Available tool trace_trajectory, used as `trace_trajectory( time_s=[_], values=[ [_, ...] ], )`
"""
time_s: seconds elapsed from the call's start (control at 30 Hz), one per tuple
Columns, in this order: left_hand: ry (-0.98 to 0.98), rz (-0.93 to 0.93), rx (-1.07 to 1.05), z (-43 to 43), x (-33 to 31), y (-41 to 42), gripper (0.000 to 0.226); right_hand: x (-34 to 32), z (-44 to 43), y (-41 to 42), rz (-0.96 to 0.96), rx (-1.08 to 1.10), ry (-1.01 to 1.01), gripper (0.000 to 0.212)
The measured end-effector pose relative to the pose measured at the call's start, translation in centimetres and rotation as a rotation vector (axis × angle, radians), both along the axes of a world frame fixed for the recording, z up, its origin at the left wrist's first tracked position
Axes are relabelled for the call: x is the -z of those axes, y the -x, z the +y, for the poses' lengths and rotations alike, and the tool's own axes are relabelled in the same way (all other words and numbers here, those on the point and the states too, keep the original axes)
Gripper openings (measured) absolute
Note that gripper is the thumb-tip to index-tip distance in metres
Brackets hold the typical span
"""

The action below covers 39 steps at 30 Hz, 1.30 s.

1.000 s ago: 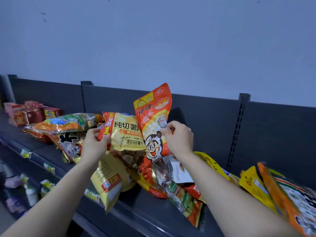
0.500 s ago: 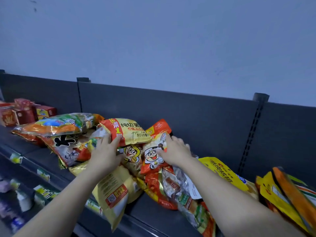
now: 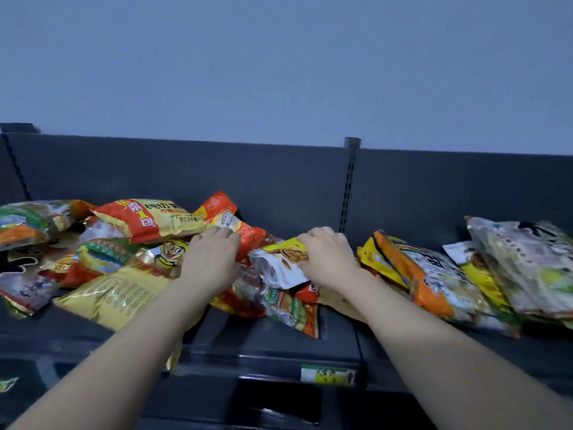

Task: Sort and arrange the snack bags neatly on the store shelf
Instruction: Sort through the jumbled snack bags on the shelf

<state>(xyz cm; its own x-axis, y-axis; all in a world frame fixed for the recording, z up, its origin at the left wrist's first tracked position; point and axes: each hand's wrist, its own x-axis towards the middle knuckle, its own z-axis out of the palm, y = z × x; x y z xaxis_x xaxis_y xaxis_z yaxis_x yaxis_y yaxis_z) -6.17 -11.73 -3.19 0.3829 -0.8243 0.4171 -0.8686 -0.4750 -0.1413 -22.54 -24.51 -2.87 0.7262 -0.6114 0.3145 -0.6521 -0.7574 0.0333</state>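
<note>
A jumbled pile of snack bags lies on the dark shelf (image 3: pixel 273 339). My left hand (image 3: pixel 210 262) rests on the pile, its fingers curled over the edge of the orange cartoon bag (image 3: pixel 226 218), which lies flat. My right hand (image 3: pixel 325 259) grips a white and yellow bag (image 3: pixel 279 262) at the pile's right side. A yellow chips bag with a red corner (image 3: pixel 145 220) lies on top at the back left. A large yellow bag (image 3: pixel 114 296) hangs toward the shelf's front edge.
A leaning row of several bags (image 3: pixel 434 274) fills the shelf to the right, with a pale bag (image 3: pixel 527 262) on top. More bags (image 3: pixel 34 221) lie at the far left. A price tag (image 3: pixel 327 374) sits on the shelf's front rail. The back panel (image 3: pixel 279 172) rises behind.
The orange cartoon bag, held upright a second ago, now lies flat on the pile. My right hand has let go of it and moved right onto the white and yellow bag. The view has shifted right.
</note>
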Motion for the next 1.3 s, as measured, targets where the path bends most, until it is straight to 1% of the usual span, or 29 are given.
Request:
trace_trajectory(
  time_s=[0.1,0.27,0.47,0.6,0.7,0.77,0.87,0.97,1.13,1.3],
  values=[
    [-0.013,-0.028,0.112,-2.3,-0.2,3.9,0.042,-0.4,-0.4,5.1,0.024,0.082,0.016,0.048],
    [0.008,-0.067,0.278,-6.1,-1.4,11.7,0.034,-1.5,-1.3,14.4,0.029,0.232,0.039,0.043],
    [0.028,-0.061,0.417,-10.3,-2.3,22.8,0.043,-2.3,-2.4,26.3,0.02,0.382,0.05,0.043],
    [0.035,-0.041,0.482,-12.7,-2.7,30.3,0.041,-2.8,-3.3,34.0,0.016,0.449,0.042,0.05],
    [0.064,-0.026,0.526,-14.3,-2.8,35.5,0.042,-2.9,-4.3,39.4,0.012,0.486,0.054,0.042],
    [0.074,-0.021,0.556,-15.3,-2.8,38.7,0.041,-3.0,-4.9,42.7,0.006,0.51,0.044,0.041],
    [0.071,-0.008,0.596,-17.1,-2.6,43.2,0.04,-2.8,-5.9,47.1,0.0,0.556,0.036,0.042],
    [0.075,-0.004,0.642,-19.1,-2.4,46.9,0.037,-2.7,-7.1,51.0,-0.015,0.597,0.036,0.039],
    [0.071,-0.023,0.711,-23.2,-2.4,52.2,0.032,-2.4,-10.2,56.5,-0.036,0.679,-0.012,0.04],
    [0.055,-0.011,0.796,-29.4,-1.7,56.3,0.039,-0.9,-14.9,60.9,-0.046,0.754,-0.038,0.041]
  ],
)
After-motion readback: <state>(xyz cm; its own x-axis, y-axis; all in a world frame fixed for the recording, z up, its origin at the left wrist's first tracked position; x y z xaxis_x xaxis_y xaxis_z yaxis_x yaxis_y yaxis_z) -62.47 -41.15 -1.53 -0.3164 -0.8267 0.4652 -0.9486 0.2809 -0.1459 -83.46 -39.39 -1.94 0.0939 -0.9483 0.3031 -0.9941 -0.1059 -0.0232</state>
